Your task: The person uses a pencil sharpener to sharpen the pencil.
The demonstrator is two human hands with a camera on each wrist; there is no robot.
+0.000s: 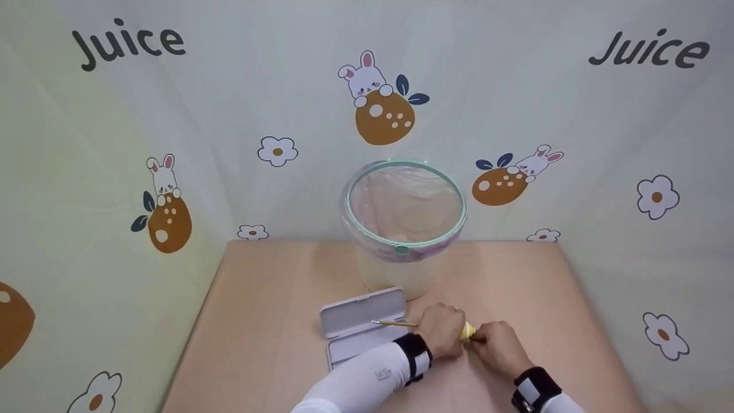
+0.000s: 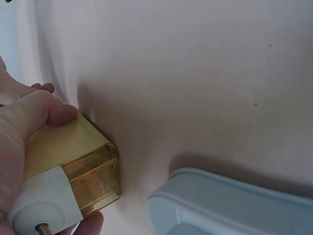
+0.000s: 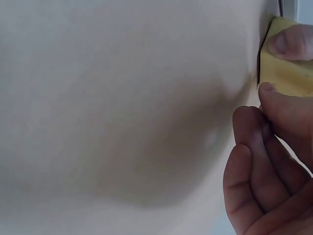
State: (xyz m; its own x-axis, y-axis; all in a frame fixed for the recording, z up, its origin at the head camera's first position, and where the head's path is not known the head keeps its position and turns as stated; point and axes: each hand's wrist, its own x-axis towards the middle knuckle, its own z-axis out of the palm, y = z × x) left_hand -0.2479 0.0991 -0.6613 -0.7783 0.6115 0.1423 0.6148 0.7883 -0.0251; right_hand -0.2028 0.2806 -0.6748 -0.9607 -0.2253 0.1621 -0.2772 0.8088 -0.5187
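My left hand (image 1: 441, 330) grips a yellow pencil sharpener (image 2: 68, 147), a boxy one with a see-through amber drawer and a white front. A pencil (image 1: 395, 323) is stuck into that front and points left over the pencil case. On the sharpener's other side, my right hand (image 1: 500, 344) pinches its small dark crank between thumb and curled fingers, which mostly hide it. In the right wrist view the right fingertips (image 3: 268, 90) are right at the yellow body, and the left hand's thumb lies on it.
A grey pencil case (image 1: 361, 312) lies with its lid up, left of the hands. Behind it stands a bin (image 1: 395, 275) with a green ring (image 1: 403, 249) and a clear bag over its rim. Printed cloth walls (image 1: 275, 86) surround the table (image 1: 264, 298).
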